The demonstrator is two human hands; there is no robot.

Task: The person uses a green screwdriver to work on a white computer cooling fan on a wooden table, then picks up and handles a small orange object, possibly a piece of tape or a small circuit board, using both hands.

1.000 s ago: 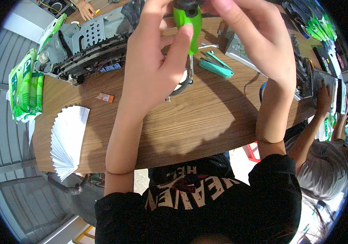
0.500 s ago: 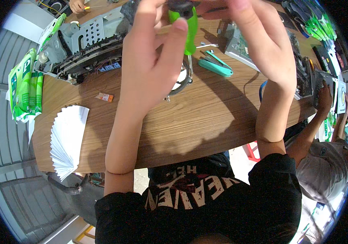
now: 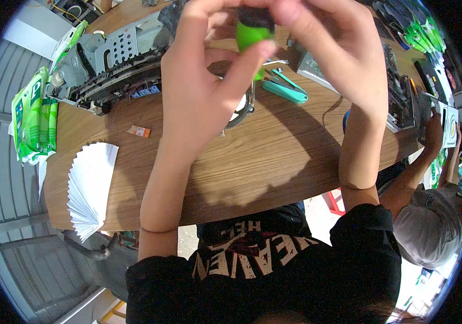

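Observation:
My left hand (image 3: 196,89) is raised over the far part of the table, fingers curled round a green-and-black tool handle (image 3: 255,35) that looks like a screwdriver's. The left thumb presses across the green part. Close beside the black end is the tip of my right thumb; my right hand (image 3: 344,54) is bent inward, its fingertips cut off by the top edge. What the right fingers pinch is hidden. Below the left hand lies a round metal-rimmed part (image 3: 248,108) with a white face, mostly covered. A teal folding tool (image 3: 285,92) rests just right of it.
An opened printer-like chassis (image 3: 112,65) occupies the far left. Green-and-white packets (image 3: 34,116) and a folded paper fan (image 3: 93,186) line the left edge. A small orange-and-white packet (image 3: 139,131) lies nearby. Electronic hardware (image 3: 401,102) stands right, where another person's arm (image 3: 422,154) reaches.
The green-and-black handle and my left thumb have shifted slightly right, and the handle is turned differently. At the far left, another person's hand has withdrawn toward the top edge.

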